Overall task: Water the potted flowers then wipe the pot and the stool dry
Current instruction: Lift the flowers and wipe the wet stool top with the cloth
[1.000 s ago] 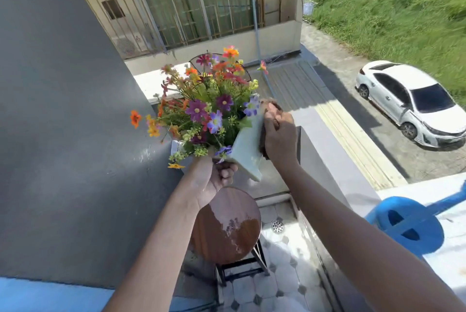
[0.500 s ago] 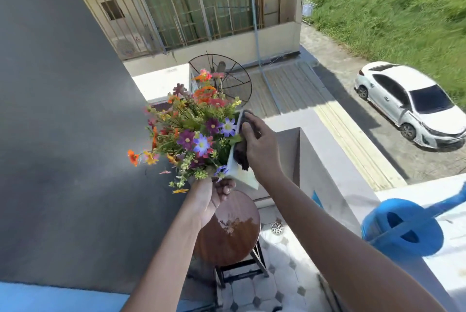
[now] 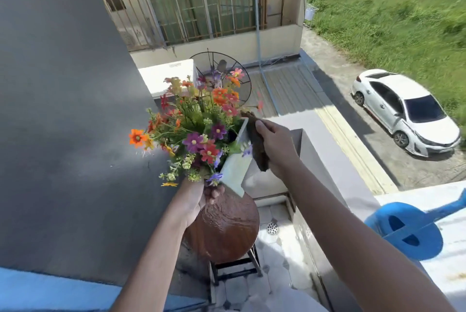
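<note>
The left hand (image 3: 199, 198) is gripping, from below, the tilted square white pot of colourful flowers (image 3: 235, 173), held above the round wet wooden stool (image 3: 227, 231). The right hand (image 3: 277, 145) is pressing a soft dark brown cloth (image 3: 257, 145) against its likely slick, top-heavy side.

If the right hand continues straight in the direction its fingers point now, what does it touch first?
The right hand points up-left with a brown cloth against the white pot. It would likely meet the pot's rim, then the flowers; depth is uncertain.
</note>
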`<state>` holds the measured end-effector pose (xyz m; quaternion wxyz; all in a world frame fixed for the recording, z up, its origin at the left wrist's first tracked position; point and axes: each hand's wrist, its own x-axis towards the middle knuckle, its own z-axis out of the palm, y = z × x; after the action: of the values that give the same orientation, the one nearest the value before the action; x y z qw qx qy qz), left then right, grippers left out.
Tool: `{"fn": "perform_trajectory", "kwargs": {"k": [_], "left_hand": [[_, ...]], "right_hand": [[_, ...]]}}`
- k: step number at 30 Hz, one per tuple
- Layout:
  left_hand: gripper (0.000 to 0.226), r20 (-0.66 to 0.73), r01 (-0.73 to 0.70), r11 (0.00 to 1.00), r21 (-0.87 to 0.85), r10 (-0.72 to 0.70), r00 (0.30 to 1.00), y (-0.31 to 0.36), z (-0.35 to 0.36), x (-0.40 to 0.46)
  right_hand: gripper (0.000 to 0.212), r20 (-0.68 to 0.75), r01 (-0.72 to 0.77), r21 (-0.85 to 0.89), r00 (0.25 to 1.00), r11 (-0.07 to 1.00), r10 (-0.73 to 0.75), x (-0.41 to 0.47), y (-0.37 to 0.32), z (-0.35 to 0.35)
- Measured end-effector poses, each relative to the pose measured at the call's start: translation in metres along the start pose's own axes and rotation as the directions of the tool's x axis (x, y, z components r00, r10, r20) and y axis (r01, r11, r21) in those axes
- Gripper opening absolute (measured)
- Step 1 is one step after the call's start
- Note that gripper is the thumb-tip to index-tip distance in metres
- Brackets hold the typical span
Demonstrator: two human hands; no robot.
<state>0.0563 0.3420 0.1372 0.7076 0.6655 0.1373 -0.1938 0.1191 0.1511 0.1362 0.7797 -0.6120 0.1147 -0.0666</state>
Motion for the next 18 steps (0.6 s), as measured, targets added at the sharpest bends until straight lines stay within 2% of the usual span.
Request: {"fn": "perform_trajectory", "kwargs": {"k": [4,8,10,13,15,18], "left_hand": [[0.034,0.042,-0.001,0.997,-0.083,0.005,0.999,0.003,-0.015,-0.003],[0.031,0.017,-0.036,0.997,-0.065,0.037,0.999,0.006,-0.031,0.007],[0.032,0.000,-0.034,0.997,-0.065,0.034,0.999,0.004,-0.035,0.013],[0.031,-0.029,-0.027,0.997,-0.067,0.025,0.999,-0.006,-0.038,0.024],[0.028,-0.018,-0.012,0.996,-0.091,0.011,1.000,-0.014,-0.039,0.032],[0.030,-0.001,0.046,0.982,-0.181,-0.047,0.999,-0.024,-0.042,0.041]], "right_hand": [[0.022,0.036,-0.013,-0.040,0.999,0.999,0.014,0.013,0.009,0.007],[0.021,-0.011,-0.122,-0.202,0.992,0.972,0.122,0.012,0.052,0.012],[0.024,-0.045,-0.136,-0.160,0.990,0.978,0.131,0.006,0.069,0.021],[0.034,-0.058,-0.018,-0.136,0.998,0.991,0.010,-0.006,0.071,0.045],[0.039,0.015,0.073,-0.165,0.997,0.984,-0.072,-0.015,0.069,0.057],[0.034,0.054,0.166,-0.248,0.986,0.954,-0.157,-0.029,0.082,0.057]]}}
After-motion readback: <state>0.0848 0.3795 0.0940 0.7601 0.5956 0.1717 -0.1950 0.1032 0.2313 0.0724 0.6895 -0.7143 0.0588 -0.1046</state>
